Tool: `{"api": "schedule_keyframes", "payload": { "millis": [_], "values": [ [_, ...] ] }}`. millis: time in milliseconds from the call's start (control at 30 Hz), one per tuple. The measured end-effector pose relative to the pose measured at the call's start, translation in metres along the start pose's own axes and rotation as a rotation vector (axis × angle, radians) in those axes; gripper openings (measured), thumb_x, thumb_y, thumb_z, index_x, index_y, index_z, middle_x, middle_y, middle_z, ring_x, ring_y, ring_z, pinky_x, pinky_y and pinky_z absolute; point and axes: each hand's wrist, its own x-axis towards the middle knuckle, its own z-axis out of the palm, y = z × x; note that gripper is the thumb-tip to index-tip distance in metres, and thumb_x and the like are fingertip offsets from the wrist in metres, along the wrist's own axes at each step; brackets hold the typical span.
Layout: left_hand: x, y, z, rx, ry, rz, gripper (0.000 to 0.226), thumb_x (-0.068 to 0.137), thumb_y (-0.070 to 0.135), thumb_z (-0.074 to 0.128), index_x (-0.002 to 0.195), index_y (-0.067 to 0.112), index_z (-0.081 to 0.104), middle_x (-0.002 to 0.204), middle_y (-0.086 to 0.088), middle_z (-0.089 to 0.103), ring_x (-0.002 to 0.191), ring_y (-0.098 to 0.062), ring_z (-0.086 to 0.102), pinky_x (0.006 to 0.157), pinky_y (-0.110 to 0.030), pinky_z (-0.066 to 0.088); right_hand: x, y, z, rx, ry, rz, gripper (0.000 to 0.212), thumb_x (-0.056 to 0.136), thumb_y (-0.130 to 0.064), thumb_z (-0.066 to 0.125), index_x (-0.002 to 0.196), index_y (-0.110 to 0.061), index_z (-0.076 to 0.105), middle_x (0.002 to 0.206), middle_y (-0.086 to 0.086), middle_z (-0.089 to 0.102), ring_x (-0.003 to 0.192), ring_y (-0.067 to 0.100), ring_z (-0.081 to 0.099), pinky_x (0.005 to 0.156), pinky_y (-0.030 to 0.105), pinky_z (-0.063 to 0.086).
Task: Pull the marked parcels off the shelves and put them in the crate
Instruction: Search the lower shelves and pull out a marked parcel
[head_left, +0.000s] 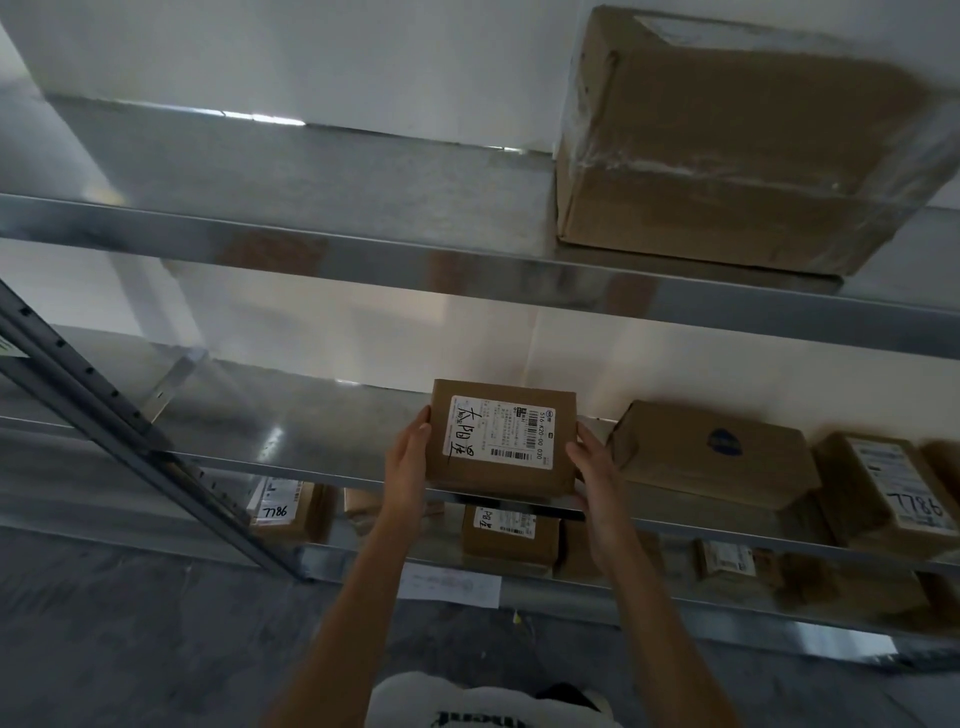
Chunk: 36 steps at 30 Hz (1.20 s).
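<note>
A small brown cardboard parcel (501, 475) with a white shipping label and black handwritten marks sits at the front edge of the middle metal shelf (291, 441). My left hand (410, 462) grips its left side and my right hand (592, 467) grips its right side. The parcel's front overhangs the shelf lip slightly. No crate is in view.
To the right on the same shelf lie a brown box with a blue logo (711, 452) and a parcel marked 7786 (893, 493). A large taped carton (737, 145) sits on the upper shelf. The lower shelf holds several parcels (511, 535). A diagonal steel brace (130, 431) crosses at left.
</note>
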Motion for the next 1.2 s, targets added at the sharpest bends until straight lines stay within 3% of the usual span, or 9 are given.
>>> {"api": "schedule_keyframes", "payload": {
  "millis": [67, 233, 467, 700, 800, 867, 967, 1100, 1200],
  "values": [
    [0.002, 0.000, 0.000, 0.031, 0.000, -0.004, 0.040, 0.099, 0.028, 0.047, 0.139, 0.023, 0.049, 0.130, -0.003, 0.058, 0.118, -0.020, 0.053, 0.100, -0.038, 0.043, 0.002, 0.002, 0.000, -0.011, 0.004, -0.011, 0.043, 0.097, -0.023, 0.053, 0.140, -0.030, 0.049, 0.119, -0.013, 0.059, 0.108, 0.008, 0.058, 0.080, 0.029, 0.052],
    [0.006, -0.008, -0.007, 0.193, 0.005, 0.029, 0.054, 0.097, 0.014, 0.053, 0.147, 0.019, 0.035, 0.139, -0.006, 0.048, 0.128, -0.025, 0.045, 0.109, -0.047, 0.039, 0.001, 0.019, 0.015, -0.151, -0.054, 0.017, 0.048, 0.095, -0.019, 0.058, 0.136, -0.039, 0.045, 0.137, -0.002, 0.052, 0.122, 0.022, 0.052, 0.100, 0.048, 0.049],
    [0.010, -0.007, -0.008, 0.198, 0.025, 0.049, 0.050, 0.099, 0.018, 0.051, 0.146, 0.017, 0.036, 0.135, -0.006, 0.050, 0.121, -0.020, 0.047, 0.107, -0.043, 0.041, 0.010, 0.022, 0.025, -0.173, -0.040, 0.044, 0.045, 0.099, -0.024, 0.052, 0.143, -0.029, 0.044, 0.137, 0.002, 0.054, 0.120, 0.021, 0.054, 0.101, 0.044, 0.048],
    [0.025, -0.004, -0.012, 0.253, 0.026, 0.060, 0.053, 0.098, 0.019, 0.053, 0.148, 0.016, 0.035, 0.138, -0.004, 0.048, 0.117, -0.014, 0.044, 0.101, -0.031, 0.040, 0.013, 0.020, 0.034, -0.186, -0.037, 0.004, 0.045, 0.100, -0.025, 0.050, 0.144, -0.027, 0.041, 0.135, 0.000, 0.053, 0.115, 0.015, 0.052, 0.093, 0.029, 0.046],
    [0.027, -0.005, -0.009, 0.296, 0.066, 0.070, 0.058, 0.097, 0.021, 0.055, 0.150, 0.017, 0.031, 0.144, -0.006, 0.045, 0.128, -0.022, 0.045, 0.107, -0.036, 0.039, 0.015, 0.017, 0.030, -0.205, -0.078, -0.005, 0.046, 0.100, -0.026, 0.051, 0.144, -0.027, 0.039, 0.139, 0.000, 0.050, 0.119, 0.015, 0.051, 0.092, 0.025, 0.044],
    [0.023, -0.004, -0.004, 0.408, 0.141, 0.122, 0.066, 0.095, 0.022, 0.058, 0.152, 0.019, 0.024, 0.154, -0.007, 0.032, 0.141, -0.026, 0.033, 0.114, -0.044, 0.032, 0.016, 0.013, 0.023, -0.206, -0.066, 0.017, 0.051, 0.099, -0.027, 0.053, 0.147, -0.023, 0.036, 0.146, 0.002, 0.044, 0.125, 0.018, 0.048, 0.094, 0.027, 0.043],
    [0.006, 0.002, 0.015, 0.528, 0.212, 0.331, 0.066, 0.097, 0.029, 0.054, 0.153, 0.022, 0.020, 0.160, -0.002, 0.014, 0.144, -0.018, 0.020, 0.113, -0.038, 0.029, 0.015, 0.004, 0.000, -0.173, 0.063, 0.005, 0.056, 0.098, -0.033, 0.054, 0.148, -0.019, 0.035, 0.152, 0.002, 0.037, 0.129, 0.015, 0.042, 0.092, 0.024, 0.037],
    [-0.025, 0.006, 0.076, 0.406, 0.152, 0.537, 0.048, 0.101, 0.036, 0.042, 0.147, 0.026, 0.031, 0.154, 0.006, 0.020, 0.135, -0.010, 0.031, 0.104, -0.030, 0.042, 0.014, -0.013, -0.061, -0.117, 0.291, -0.192, 0.026, 0.099, -0.028, 0.054, 0.125, -0.029, 0.049, 0.131, -0.005, 0.049, 0.121, 0.015, 0.047, 0.089, 0.015, 0.040],
    [-0.051, -0.010, 0.133, 0.406, 0.038, 0.547, 0.042, 0.101, 0.032, 0.041, 0.142, 0.025, 0.036, 0.152, 0.002, 0.024, 0.138, -0.011, 0.025, 0.112, -0.028, 0.029, 0.027, -0.021, -0.121, -0.190, 0.546, -0.238, 0.039, 0.096, -0.030, 0.056, 0.130, -0.012, 0.049, 0.132, 0.007, 0.051, 0.121, 0.023, 0.051, 0.102, 0.042, 0.045]
  ]
}}
